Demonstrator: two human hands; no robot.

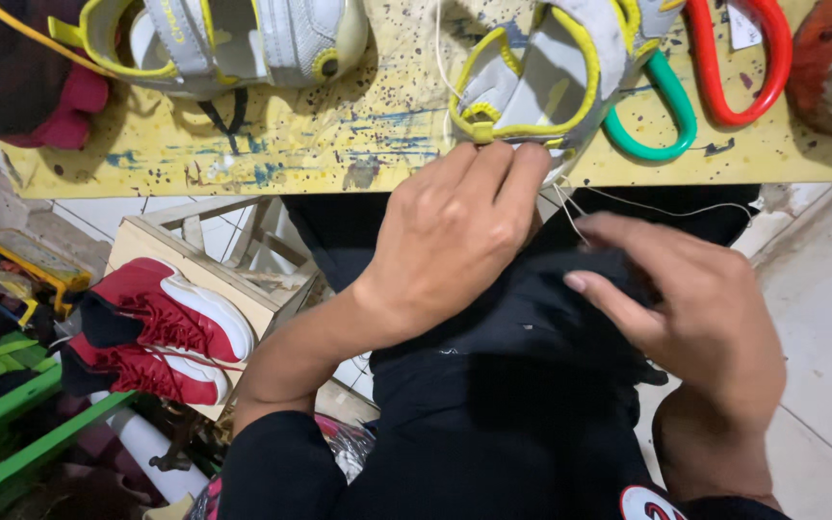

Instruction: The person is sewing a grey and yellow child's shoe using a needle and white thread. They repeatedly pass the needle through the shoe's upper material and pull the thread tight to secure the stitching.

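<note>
My left hand [455, 231] pinches the near edge of a grey shoe with yellow trim [541, 82] that lies at the edge of a yellow paint-spattered workbench [339, 135]. A thin white thread [647, 207] runs from the shoe toward my right hand [695, 308], which hovers over my dark lap with fingers pinched on the thread. A second grey and yellow shoe [233, 39] lies farther left on the bench.
Scissors with a green handle [662, 120] and a red handle [739, 67] lie on the bench right of the shoe. A pair of red and white shoes [161, 332] rests on a wooden crate [195, 255] at lower left. Green rails [12, 424] stand beside it.
</note>
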